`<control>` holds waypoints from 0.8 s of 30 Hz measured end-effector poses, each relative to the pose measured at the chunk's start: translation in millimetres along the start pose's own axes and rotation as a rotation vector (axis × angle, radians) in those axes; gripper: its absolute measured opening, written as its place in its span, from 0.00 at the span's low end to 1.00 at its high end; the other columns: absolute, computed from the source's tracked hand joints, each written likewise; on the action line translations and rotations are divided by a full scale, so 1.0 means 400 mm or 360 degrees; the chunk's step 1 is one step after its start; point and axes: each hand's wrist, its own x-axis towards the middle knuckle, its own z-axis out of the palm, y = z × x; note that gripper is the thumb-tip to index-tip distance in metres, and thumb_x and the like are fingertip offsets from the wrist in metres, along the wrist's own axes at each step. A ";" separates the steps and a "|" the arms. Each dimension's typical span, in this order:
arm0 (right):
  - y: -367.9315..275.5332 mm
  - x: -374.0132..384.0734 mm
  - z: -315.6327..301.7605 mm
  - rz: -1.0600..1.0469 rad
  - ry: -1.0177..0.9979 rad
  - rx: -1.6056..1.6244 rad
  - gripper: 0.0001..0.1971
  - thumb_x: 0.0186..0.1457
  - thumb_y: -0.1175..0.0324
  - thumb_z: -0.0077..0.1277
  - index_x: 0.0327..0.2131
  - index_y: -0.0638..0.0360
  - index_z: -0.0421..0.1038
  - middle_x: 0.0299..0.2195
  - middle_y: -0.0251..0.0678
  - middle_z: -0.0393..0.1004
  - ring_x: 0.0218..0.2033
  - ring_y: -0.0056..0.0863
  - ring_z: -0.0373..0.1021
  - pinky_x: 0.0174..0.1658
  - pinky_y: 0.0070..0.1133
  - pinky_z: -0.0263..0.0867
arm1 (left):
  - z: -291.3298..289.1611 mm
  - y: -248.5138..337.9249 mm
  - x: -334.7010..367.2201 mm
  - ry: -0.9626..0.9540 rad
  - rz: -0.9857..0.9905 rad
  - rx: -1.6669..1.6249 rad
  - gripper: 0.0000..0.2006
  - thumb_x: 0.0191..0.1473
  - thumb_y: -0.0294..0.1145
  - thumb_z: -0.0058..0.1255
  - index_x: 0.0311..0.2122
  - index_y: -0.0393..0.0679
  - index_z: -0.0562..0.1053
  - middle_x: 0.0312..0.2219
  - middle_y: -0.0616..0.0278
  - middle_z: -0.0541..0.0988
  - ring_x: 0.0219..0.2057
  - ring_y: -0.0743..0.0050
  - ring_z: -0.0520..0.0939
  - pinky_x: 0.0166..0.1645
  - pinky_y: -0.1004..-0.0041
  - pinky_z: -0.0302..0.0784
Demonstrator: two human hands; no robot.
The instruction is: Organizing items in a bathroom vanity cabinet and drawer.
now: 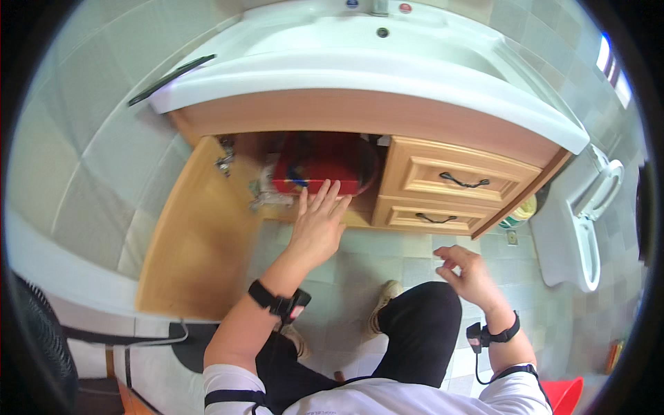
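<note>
Inside the open cabinet under the basin is a red box (321,158) with a blue mark on its front. My left hand (318,225) reaches to the box's front edge, fingers stretched out and apart, the tips appearing to touch it; they are not wrapped round it. To the right, my right hand (467,273) hangs in the air over my knee, below the drawers. Its fingers are loosely bent and apart, with nothing visible in them. The back of the box lies in shadow under the cabinet top.
The cabinet door (197,235) swings out at the left. Two closed drawers (460,181) sit right of the opening, below the white basin (332,72). A dark flat object (173,79) rests on the basin's left rim. A toilet (570,228) stands at the right.
</note>
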 end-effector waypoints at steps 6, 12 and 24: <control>-0.042 -0.027 0.015 -0.0107 0.0065 0.0065 0.13 0.48 0.76 0.57 0.40 0.63 0.72 0.28 0.42 0.73 0.29 0.33 0.73 0.34 0.26 0.69 | -0.288 -0.035 -0.383 0.0969 -0.0551 0.0619 0.22 0.49 0.26 0.52 0.52 0.39 0.70 0.51 0.47 0.69 0.53 0.46 0.68 0.57 0.48 0.60; -0.135 -0.021 0.038 -0.0306 -0.0004 0.0019 0.13 0.50 0.74 0.56 0.41 0.63 0.73 0.31 0.43 0.74 0.30 0.36 0.74 0.35 0.28 0.69 | -0.401 -0.131 -0.614 0.0992 -0.1007 0.1023 0.17 0.50 0.28 0.52 0.47 0.35 0.72 0.40 0.51 0.74 0.43 0.51 0.73 0.48 0.58 0.68; -0.159 -0.062 0.023 -0.0443 -0.0054 0.0000 0.11 0.51 0.71 0.56 0.39 0.61 0.73 0.32 0.44 0.75 0.29 0.38 0.74 0.34 0.30 0.70 | -0.403 0.097 -0.542 0.0774 -0.0642 0.0681 0.19 0.46 0.25 0.56 0.47 0.37 0.73 0.29 0.56 0.72 0.31 0.56 0.73 0.35 0.63 0.71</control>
